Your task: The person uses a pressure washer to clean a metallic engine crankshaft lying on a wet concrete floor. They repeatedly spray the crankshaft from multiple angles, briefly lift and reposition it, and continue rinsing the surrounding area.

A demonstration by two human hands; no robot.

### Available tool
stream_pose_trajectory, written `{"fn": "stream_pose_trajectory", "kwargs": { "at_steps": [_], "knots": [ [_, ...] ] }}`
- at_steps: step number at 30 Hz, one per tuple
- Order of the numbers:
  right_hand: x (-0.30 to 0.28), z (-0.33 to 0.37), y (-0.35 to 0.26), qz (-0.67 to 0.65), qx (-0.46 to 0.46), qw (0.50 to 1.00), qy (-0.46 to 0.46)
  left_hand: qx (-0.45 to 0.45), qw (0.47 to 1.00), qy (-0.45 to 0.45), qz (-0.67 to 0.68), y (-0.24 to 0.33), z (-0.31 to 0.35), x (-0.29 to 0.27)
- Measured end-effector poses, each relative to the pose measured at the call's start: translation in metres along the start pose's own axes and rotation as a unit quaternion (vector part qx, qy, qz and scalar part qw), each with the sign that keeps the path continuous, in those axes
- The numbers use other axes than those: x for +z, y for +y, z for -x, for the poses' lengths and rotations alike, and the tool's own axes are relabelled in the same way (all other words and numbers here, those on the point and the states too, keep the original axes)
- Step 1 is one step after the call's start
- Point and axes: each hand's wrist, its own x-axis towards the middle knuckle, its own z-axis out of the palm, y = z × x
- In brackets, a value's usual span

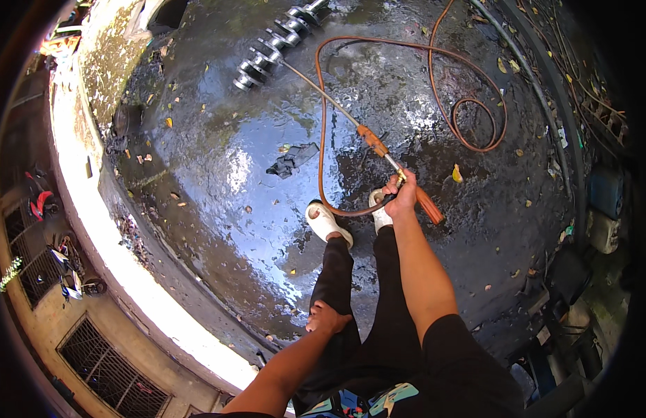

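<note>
My right hand point(402, 192) is wrapped around a spray gun with a long thin lance point(340, 108) and orange grips, held at its brass fitting. The lance points away and to the left, its tip close to a shiny metal crankshaft point(274, 47) lying on the wet ground. From the gun, a brown hose point(321, 125) loops forward, then off to the right. My left hand point(328, 318) rests on my left leg near the knee, holding no tool, its fingers lying over the dark trouser cloth.
A crumpled dark rag point(293, 160) lies on the puddled ground point(225, 209) in front of my white clogs point(328, 223). Fallen leaves are scattered about. Along the right edge run a grey pipe point(535, 63) and a blue container point(605, 191). Parked motorbikes point(71, 268) stand at far left.
</note>
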Motion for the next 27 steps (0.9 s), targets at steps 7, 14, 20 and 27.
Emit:
{"fn": "stream_pose_trajectory", "kwargs": {
  "at_steps": [7,14,20,27],
  "knots": [
    [0.0008,0.0032,0.0012,0.000,0.001,1.000,0.013,0.005,1.000,0.005,-0.003,-0.0006,-0.0011,0.0014],
    [0.0001,0.0017,-0.0003,0.005,0.002,1.000,0.019,0.005,1.000,0.007,0.000,-0.0016,-0.0022,0.0010],
    [-0.0001,0.0031,0.0008,0.011,-0.004,1.000,0.016,0.006,1.000,-0.001,0.000,-0.0011,0.0003,-0.0019],
    [-0.0003,0.0026,0.0012,0.012,0.000,1.000,0.022,-0.001,1.000,-0.001,-0.002,-0.0003,0.0002,-0.0010]
  ]
}}
